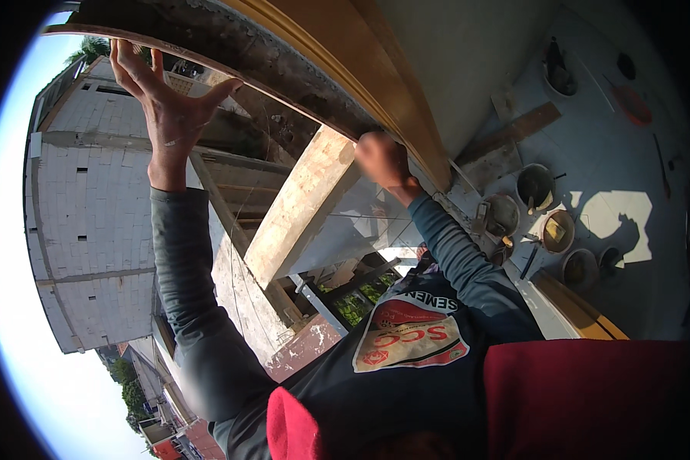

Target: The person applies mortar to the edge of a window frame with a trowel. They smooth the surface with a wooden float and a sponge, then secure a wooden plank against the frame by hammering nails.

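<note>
Your two raised hands at a long strip (284,101), which runs along the outer edge of the rough band (245,54), beside the orange-brown frame (360,46). Your left hand (169,103) is spread, its fingers and thumb well apart, the tips set against the edge of the strip without wrapping it. Your right hand (383,159) is bunched near the end of the strip closest to you; it is blurred, and whether its fingers close on the strip cannot be told. As to progress, the strip appears to be lined up with the band for the length that shows, so the placing may be judged largely done. No fastener or prop can be made out, so holding it true and securing it seem to be left; the band's face is dark and uneven, and probably unfinished. Behind the frame, on the floor (598,146), a bucket (535,186) stands among other containers toward the edge nearest you, with a plank (533,123) lying farther off; none of these is within your hands.
</note>
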Action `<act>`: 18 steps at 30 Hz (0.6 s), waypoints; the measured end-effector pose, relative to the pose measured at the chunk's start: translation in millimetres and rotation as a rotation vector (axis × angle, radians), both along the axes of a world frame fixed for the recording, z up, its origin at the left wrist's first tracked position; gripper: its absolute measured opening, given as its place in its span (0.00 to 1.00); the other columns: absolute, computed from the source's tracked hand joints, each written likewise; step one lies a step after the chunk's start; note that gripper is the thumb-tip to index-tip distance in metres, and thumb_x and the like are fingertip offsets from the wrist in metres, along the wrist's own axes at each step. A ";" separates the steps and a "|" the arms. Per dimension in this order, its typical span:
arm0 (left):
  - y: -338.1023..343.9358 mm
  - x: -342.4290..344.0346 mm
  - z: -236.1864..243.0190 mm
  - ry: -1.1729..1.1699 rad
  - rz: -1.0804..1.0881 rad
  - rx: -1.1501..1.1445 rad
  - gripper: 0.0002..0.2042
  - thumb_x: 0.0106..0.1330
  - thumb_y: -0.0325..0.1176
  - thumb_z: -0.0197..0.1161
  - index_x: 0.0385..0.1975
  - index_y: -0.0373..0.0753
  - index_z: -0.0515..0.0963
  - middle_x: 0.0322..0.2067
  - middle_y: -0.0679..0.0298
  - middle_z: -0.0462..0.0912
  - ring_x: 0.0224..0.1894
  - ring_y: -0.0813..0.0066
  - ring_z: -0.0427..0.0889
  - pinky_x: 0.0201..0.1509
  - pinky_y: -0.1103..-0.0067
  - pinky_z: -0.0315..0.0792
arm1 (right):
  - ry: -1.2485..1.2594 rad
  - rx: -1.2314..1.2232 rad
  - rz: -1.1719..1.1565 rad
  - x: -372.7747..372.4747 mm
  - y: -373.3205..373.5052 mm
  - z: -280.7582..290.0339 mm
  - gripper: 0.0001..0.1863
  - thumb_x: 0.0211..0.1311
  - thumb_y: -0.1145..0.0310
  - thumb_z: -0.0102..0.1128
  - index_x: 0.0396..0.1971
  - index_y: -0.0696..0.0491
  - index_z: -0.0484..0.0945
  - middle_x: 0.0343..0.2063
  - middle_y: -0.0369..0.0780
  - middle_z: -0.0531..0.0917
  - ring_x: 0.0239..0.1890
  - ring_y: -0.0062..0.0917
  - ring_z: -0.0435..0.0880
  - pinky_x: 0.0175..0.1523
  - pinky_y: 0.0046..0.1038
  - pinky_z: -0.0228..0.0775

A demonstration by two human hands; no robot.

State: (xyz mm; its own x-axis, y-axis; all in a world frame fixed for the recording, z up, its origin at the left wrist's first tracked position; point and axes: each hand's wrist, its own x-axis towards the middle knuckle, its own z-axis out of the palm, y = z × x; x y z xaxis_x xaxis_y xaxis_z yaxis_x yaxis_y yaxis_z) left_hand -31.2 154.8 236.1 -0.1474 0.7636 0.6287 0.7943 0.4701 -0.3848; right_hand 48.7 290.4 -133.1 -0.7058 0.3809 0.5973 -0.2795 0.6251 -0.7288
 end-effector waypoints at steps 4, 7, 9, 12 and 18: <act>-9.9 -2.3 4.7 0.024 0.003 -0.048 0.73 0.36 0.54 0.85 0.74 0.55 0.26 0.70 0.44 0.34 0.74 0.44 0.44 0.68 0.52 0.67 | 0.020 -0.022 0.022 3.7 2.2 3.9 0.09 0.59 0.64 0.66 0.26 0.49 0.75 0.20 0.41 0.81 0.24 0.39 0.83 0.26 0.38 0.76; -10.3 1.2 4.0 0.016 0.050 -0.045 0.73 0.36 0.53 0.85 0.74 0.55 0.27 0.70 0.43 0.35 0.73 0.43 0.47 0.68 0.52 0.67 | 0.010 0.002 0.042 7.1 5.8 7.2 0.07 0.56 0.68 0.70 0.29 0.51 0.78 0.21 0.41 0.83 0.24 0.37 0.84 0.27 0.34 0.74; -9.2 2.2 6.0 0.020 0.051 -0.058 0.73 0.36 0.53 0.85 0.74 0.55 0.27 0.70 0.42 0.34 0.73 0.42 0.47 0.68 0.52 0.68 | 0.050 -0.025 0.066 5.1 7.1 7.2 0.07 0.56 0.68 0.70 0.30 0.51 0.79 0.21 0.40 0.83 0.24 0.36 0.84 0.27 0.34 0.74; -7.3 2.2 3.5 0.017 0.047 -0.062 0.74 0.36 0.54 0.86 0.74 0.55 0.26 0.70 0.42 0.34 0.73 0.42 0.47 0.68 0.51 0.68 | 0.064 -0.046 0.061 6.1 6.8 8.0 0.08 0.57 0.67 0.67 0.27 0.49 0.76 0.20 0.41 0.82 0.23 0.38 0.84 0.26 0.36 0.75; -8.5 -1.2 -2.5 0.085 0.053 -0.061 0.75 0.35 0.55 0.85 0.74 0.55 0.25 0.70 0.42 0.34 0.73 0.41 0.47 0.67 0.51 0.69 | -0.002 -0.018 0.032 4.2 -0.8 6.1 0.09 0.60 0.64 0.65 0.29 0.50 0.74 0.21 0.41 0.81 0.24 0.39 0.83 0.26 0.39 0.75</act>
